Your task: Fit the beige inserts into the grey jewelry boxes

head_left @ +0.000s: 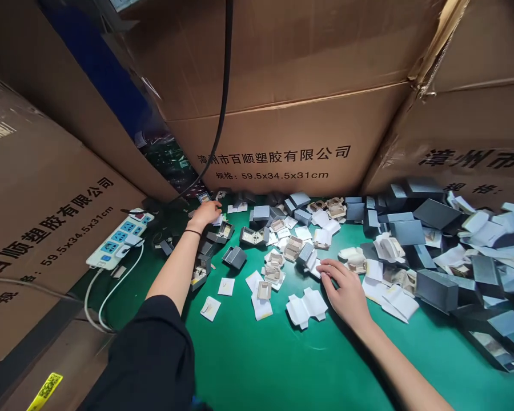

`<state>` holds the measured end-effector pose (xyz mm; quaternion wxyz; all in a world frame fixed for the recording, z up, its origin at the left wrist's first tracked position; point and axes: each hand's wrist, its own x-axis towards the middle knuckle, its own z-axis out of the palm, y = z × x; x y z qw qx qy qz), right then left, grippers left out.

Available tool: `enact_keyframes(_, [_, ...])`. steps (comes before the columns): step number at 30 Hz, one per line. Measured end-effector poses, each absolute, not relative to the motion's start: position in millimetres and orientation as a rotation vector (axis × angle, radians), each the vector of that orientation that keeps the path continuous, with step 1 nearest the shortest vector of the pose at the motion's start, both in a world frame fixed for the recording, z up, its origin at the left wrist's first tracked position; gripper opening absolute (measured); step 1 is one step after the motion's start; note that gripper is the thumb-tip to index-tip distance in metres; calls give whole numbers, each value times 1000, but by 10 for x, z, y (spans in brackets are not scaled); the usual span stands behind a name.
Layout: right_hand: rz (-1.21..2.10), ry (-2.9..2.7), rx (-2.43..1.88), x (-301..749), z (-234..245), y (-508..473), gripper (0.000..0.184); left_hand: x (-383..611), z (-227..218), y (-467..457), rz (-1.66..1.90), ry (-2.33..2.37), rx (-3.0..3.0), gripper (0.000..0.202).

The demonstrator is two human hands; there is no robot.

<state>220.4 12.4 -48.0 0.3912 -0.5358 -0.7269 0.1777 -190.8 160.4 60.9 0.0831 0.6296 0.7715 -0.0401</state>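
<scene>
My left hand [206,213] reaches far out to the back of the green table [257,354], its fingers curled down among small grey boxes [221,232] near the foot of a big carton; what it grips, if anything, is hidden. A dark band circles that wrist. My right hand [345,288] lies palm down on the table with its fingers spread, the fingertips touching white folded card inserts [314,265]. A flat white insert [307,307] lies just left of this hand.
Large brown cartons [282,114] wall the table at the back, left and right. A white power strip [119,238] with cables lies at the left. Several grey boxes [437,288] and white inserts are heaped at the right. A black cable [223,97] hangs down.
</scene>
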Motion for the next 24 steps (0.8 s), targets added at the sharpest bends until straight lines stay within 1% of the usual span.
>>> enact_keyframes(3, [452, -1842, -1357, 2202, -484, 121, 27, -1906, 582, 1681, -155, 2335, 1810, 48])
enact_keyframes(8, [471, -1844, -1366, 2195, -466, 123, 26, -1822, 493, 1707, -84, 2355, 1772, 37])
enact_keyframes(12, [479, -1841, -1374, 2189, -436, 125, 28, -1858, 620, 1625, 147, 2422, 1758, 34])
enact_keyframes(15, [481, -1842, -1371, 2188, -428, 126, 28, -1795, 800, 1459, 559, 2415, 1688, 36])
enact_keyframes(17, [487, -1841, -1367, 2186, -430, 129, 27, -1611, 876, 1260, 925, 2253, 1562, 39])
enact_keyframes(18, [491, -1841, -1364, 2184, -431, 132, 27, -1470, 888, 1133, 1010, 2160, 1536, 42])
enact_keyframes(20, [497, -1840, -1356, 2178, -428, 134, 26, -1114, 865, 842, 1285, 1694, 1333, 46])
enact_keyframes(22, [490, -1835, -1332, 2174, -408, 128, 26, -715, 808, 545, 1312, 1403, 1164, 49])
enact_keyframes(24, [446, -1790, -1288, 2172, -350, 106, 26, -341, 757, 295, 1265, 1258, 1048, 48])
